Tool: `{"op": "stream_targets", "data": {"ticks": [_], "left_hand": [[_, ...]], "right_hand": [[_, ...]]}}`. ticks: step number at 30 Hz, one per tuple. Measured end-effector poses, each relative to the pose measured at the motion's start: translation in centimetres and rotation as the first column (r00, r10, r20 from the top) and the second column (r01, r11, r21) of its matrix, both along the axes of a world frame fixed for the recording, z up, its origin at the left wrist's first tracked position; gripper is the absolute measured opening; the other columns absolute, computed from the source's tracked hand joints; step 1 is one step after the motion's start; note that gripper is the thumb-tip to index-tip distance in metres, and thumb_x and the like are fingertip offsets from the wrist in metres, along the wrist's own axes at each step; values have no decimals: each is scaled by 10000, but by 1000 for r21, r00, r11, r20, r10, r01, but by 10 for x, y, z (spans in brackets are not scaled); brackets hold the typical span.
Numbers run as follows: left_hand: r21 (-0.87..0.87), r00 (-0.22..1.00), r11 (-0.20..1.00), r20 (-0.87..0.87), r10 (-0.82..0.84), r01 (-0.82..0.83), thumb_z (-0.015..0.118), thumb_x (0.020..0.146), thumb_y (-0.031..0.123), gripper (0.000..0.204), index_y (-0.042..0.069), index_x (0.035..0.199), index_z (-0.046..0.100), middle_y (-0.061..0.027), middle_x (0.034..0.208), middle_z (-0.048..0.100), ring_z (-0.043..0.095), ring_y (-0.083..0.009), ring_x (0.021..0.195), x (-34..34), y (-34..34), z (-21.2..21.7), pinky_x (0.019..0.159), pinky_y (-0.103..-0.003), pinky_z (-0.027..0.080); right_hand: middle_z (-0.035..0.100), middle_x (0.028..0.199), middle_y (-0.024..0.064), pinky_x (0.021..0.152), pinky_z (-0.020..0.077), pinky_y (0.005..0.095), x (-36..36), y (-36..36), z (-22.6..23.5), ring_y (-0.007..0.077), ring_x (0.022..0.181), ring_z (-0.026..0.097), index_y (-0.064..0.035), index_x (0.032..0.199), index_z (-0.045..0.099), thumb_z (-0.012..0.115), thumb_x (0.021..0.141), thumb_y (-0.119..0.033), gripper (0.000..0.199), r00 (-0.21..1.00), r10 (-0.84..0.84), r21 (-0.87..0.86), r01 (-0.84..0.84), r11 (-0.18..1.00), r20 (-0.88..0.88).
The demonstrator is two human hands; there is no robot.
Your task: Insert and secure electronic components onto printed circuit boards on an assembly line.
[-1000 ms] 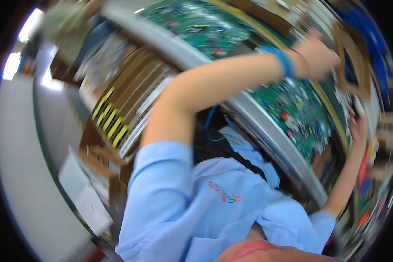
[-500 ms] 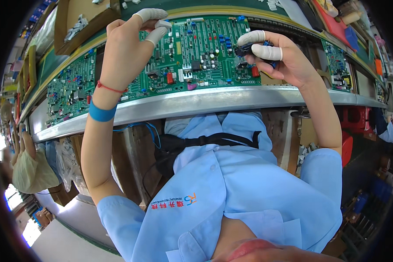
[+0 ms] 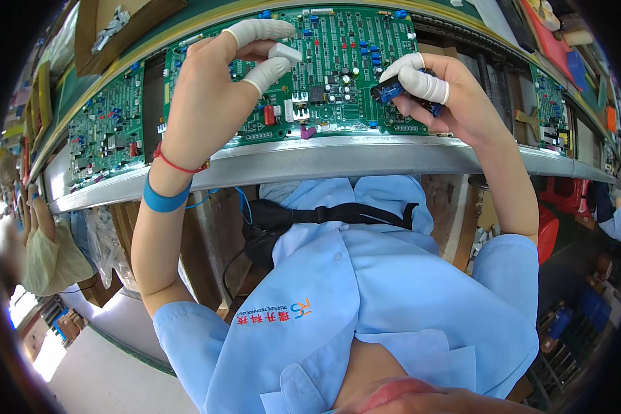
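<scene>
My left hand (image 3: 210,86) is over the left part of a green circuit board (image 3: 324,103). Its thumb and forefinger, both in white finger cots, pinch a small white block-shaped part (image 3: 285,52) just above the board. My right hand (image 3: 443,93) is at the board's right end, closed on several blue-and-black electronic components (image 3: 388,90); the fingers partly hide them. White cots cover that thumb and forefinger too. Close below the left hand stand a red capacitor (image 3: 269,115) and a purple part (image 3: 308,130) at the board's near edge.
A metal rail (image 3: 338,157) runs along the near side of the boards. More circuit boards lie to the left (image 3: 107,131) and right (image 3: 553,110). A cardboard box (image 3: 127,27) with metal parts stands at the far left, and a red stool (image 3: 566,196) is at the right.
My left hand has moved a little right and nearer with the white part. The right hand still grips its components, now turned so more blue shows. The boards appear slightly shifted in view.
</scene>
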State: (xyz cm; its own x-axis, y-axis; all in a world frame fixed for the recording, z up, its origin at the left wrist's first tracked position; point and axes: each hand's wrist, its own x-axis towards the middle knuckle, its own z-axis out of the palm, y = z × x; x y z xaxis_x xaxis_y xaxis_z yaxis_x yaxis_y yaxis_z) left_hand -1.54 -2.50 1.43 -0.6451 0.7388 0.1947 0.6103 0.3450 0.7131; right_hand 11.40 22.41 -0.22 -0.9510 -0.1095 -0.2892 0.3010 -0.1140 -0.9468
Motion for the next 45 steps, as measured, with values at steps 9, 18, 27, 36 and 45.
{"op": "stream_targets", "data": {"ticks": [9, 18, 27, 36, 45], "left_hand": [[28, 996, 998, 70, 50, -52, 685, 837, 69, 336, 67, 1172, 655, -38, 961, 711, 634, -109, 903, -1, -9, -5, 888, -284, 476], [1, 993, 1000, -114, 22, -22, 695, 835, 108, 319, 90, 1152, 674, -27, 940, 717, 628, -126, 903, 3, -20, -8, 926, -304, 435], [-27, 987, 994, -119, 104, -108, 699, 836, 121, 310, 124, 1146, 686, -15, 935, 718, 611, -125, 895, 2, -34, -13, 907, -305, 432], [-39, 964, 994, -250, 89, -102, 708, 835, 160, 318, 161, 1152, 690, -18, 941, 716, 597, -131, 910, -2, -51, -22, 893, -300, 429], [-43, 962, 992, -251, 107, -121, 707, 820, 123, 322, 149, 1140, 692, -22, 944, 715, 612, -136, 911, 1, -59, -21, 863, -293, 451]], "right_hand": [[631, 762, 61, 364, 308, 163, -4, 5, 0, 31, 500, 472, -1, 960, 640, 634, 922, -271, 273, 996, -9, -214, 28, 976, 89], [628, 757, 66, 382, 291, 153, 8, -12, 9, 13, 491, 450, -11, 1094, 644, 673, 875, -171, 273, 1000, -12, 229, 16, 973, -18], [613, 726, 20, 417, 328, 187, 1, -29, 19, 23, 508, 461, -26, 1001, 679, 677, 883, -198, 209, 993, -18, 427, -34, 903, 116], [651, 795, 97, 584, 480, 331, 0, -67, -5, 237, 643, 614, -39, 926, 668, 714, 803, -193, 203, 882, 284, 840, 196, 506, -377], [591, 750, 68, 517, 466, 350, -5, -75, -12, 253, 646, 614, -37, 886, 630, 692, 804, -186, 181, 762, 533, 930, 303, 210, -368]]}}
